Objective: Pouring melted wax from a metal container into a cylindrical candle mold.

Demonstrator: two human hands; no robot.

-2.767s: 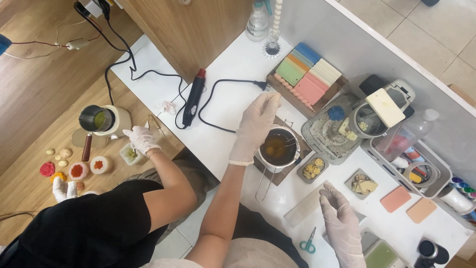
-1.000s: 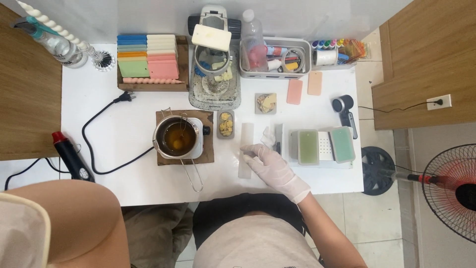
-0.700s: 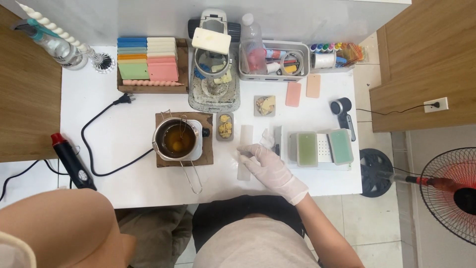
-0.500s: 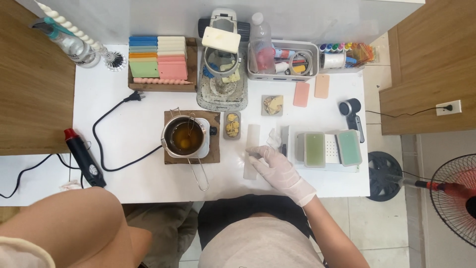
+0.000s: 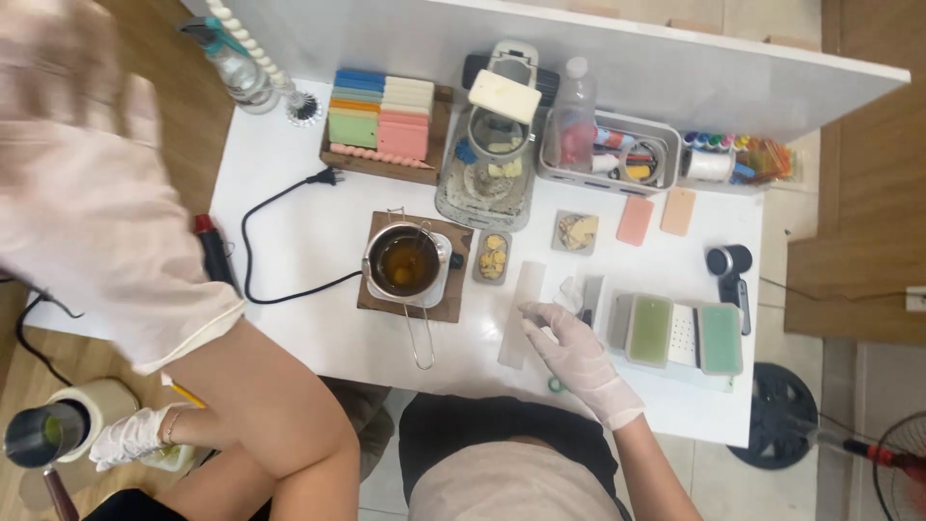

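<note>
Bright, even daylight from overhead, soft shadows only.

Heavily blurred and oversized at top left: the gloved left hand (image 5: 82, 164), close to the lens. Sharp across the white table (image 5: 309, 241) and the right hand (image 5: 574, 347). Slightly washed out on the tabletop, mild bending at the edges.

Home craft workspace, white table (image 5: 309, 241), melting pot (image 5: 405, 262), coloured wax blocks (image 5: 381, 118), moulds (image 5: 680, 333), wooden floor (image 5: 868, 193)
</note>
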